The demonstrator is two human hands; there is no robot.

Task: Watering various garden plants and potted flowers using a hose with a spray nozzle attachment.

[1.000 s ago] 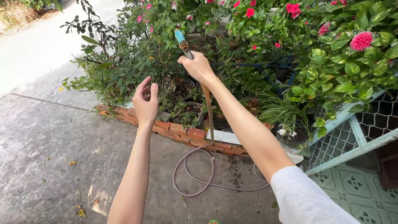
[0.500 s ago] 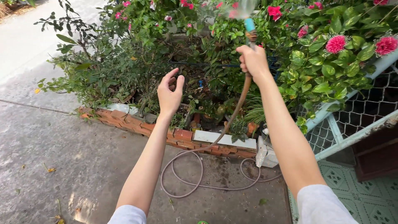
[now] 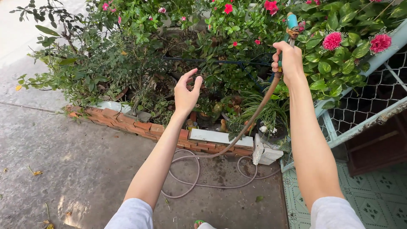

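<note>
While the hose is raised: the step in hand looks like watering the bed, nozzle aimed at the flowers.
Right hand: clamped round the hose just below its teal nozzle, held high over the plants.
Left hand: bare, fingers spread and loosely curled, holding nothing, above the brick edging.
Hose: runs down from the right fist, crosses the bricks, lies in loops on the concrete.
Water: no spray can be made out.
Next move, as I judge it: steady aim, and enough slack in the loops for reaching further plants.
Nearby: wire fence at right.
</note>
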